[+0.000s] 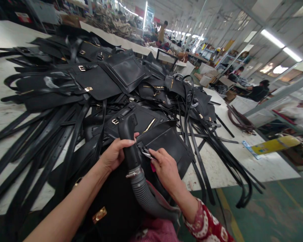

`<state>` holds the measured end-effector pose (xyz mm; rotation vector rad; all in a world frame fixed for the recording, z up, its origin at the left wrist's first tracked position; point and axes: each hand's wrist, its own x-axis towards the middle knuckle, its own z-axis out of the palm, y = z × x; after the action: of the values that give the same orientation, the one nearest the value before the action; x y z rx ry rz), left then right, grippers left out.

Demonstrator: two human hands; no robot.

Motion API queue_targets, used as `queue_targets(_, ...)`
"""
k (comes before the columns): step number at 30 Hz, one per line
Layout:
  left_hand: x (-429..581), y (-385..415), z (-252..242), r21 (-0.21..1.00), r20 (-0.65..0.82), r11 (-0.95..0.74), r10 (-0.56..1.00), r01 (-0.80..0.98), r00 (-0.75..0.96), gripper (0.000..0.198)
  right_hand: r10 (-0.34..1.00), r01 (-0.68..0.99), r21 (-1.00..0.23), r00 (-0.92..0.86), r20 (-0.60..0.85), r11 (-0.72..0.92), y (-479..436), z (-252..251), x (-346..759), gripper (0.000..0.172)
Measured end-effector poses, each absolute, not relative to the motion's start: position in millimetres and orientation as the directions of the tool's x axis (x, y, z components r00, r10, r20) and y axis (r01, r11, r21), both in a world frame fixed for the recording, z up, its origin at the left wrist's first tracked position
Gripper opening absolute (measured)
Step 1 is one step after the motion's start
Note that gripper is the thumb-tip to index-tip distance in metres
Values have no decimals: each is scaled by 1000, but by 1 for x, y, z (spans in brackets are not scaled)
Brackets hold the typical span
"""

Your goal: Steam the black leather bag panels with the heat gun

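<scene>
My left hand point(115, 153) is closed around a black nozzle point(128, 131), its thumb across the front and a fingertip showing at the far side. A metal clamp point(134, 172) joins the nozzle to a grey ribbed hose point(145, 195) that curves down toward my lap. Just right of the nozzle, my right hand point(164, 164) is closed on small pointed snips point(147, 155), blades aimed left. Something pink shows under its fingers. Beneath both hands lies a black bag point(166, 144) with a flap. Its part behind the nozzle is hidden.
Black bags point(98, 80) with gold buckles and zips are heaped on the white table point(272, 168). Long black straps point(224, 158) hang over its front edge. A yellow strip point(275, 145) lies at the right corner. Other people sit and stand farther back.
</scene>
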<state>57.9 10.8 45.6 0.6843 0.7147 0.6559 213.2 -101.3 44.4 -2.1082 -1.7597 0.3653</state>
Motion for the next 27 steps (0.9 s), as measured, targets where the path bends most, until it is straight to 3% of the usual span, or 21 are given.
queue_targets(4,54,19,34,703,-455,676,665,-218,592,33,985,821,-555,174,15,-136,-96,45,216,26)
queue_targets(7,50,22,32,709,-493,694,614,-124,617,17,960,672,-710,280,-22,-212,-101,37,208,21)
queue_targets(11,53,26,36,737,-450,675,537,-44,713,15,897,491,-823,439,-49,-285,-113,23,192,17)
queue_targets(16,57,24,36,747,-457,665,526,-13,717,17,864,472,-835,503,-10,-284,-118,19,186,17)
queue_targets(27,58,18,24,706,-507,701,596,-97,623,17,874,600,-749,482,58,-281,-114,26,183,19)
